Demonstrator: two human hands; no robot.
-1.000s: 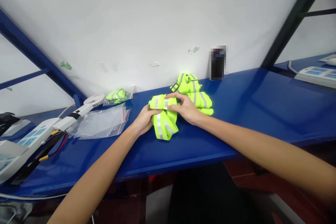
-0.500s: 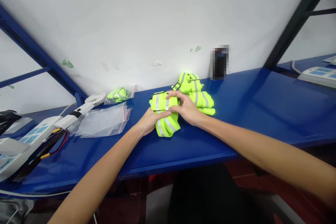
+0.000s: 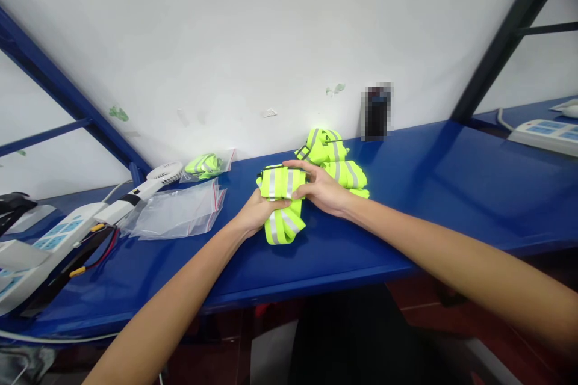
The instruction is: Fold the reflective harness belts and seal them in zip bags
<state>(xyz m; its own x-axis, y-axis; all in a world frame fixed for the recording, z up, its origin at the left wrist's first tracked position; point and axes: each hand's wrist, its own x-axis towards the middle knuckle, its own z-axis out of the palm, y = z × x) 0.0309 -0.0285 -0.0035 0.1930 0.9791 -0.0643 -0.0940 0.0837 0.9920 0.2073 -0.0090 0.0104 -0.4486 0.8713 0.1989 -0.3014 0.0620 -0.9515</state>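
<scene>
The largest thing is a plain white wall (image 3: 235,42), and along its foot runs a flat, glossy blue tabletop (image 3: 428,192). On the left part of it lie some flat, clear plastic bags with red edge lines (image 3: 174,210). Near the wall, just beyond the right hand (image 3: 327,189), there is a loose pile of fluorescent yellow straps with grey stripes (image 3: 345,173).

The folded bundle of the same yellow, grey-striped strap (image 3: 283,183) is between the two hands, above the front half of the tabletop. The right hand pinches its right side, with the index finger along the top edge and the thumb on the front. The left hand (image 3: 256,212) grips it from the lower left, with the thumb across the front (its other fingers I cannot see well). Below the thumbs a looser loop (image 3: 284,230) sticks out; whether it touches the tabletop, I cannot tell.

To hold these layers well, in my judgement, both thumbs should press evenly, the stripes be kept parallel, and the loop not be allowed to pull the fold open. The smallest part, a thin black piece at the top edge (image 3: 273,166), could catch on the webbing, so it is better kept flat.
</scene>
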